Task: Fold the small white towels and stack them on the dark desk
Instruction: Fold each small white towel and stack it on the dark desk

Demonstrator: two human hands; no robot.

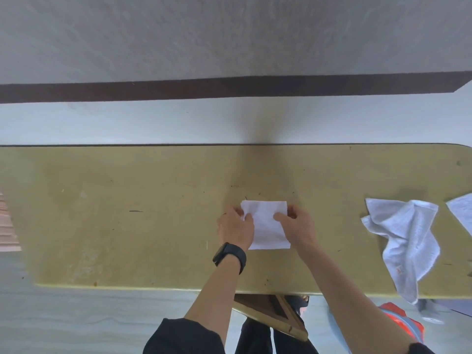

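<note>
One small folded towel (267, 227) lies flat in the middle of the table (127, 226). The left grip (236, 227) and right grip (297, 224) each pinch a side edge, thumbs on top. It looks soft, light and limp, so it is best taken by its edges. A crumpled towel (403, 238) lies well to the right.

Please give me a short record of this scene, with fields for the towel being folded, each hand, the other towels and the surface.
towel in work: folded towel, flat, roughly rectangular
surface: desk, yellowish top with scratches
left hand: pinches the folded towel's left edge; black watch on the wrist
right hand: pinches its right edge
waiting: crumpled towel to the right, hanging over the near edge; another towel cut off by the frame
stack: none visible
</note>
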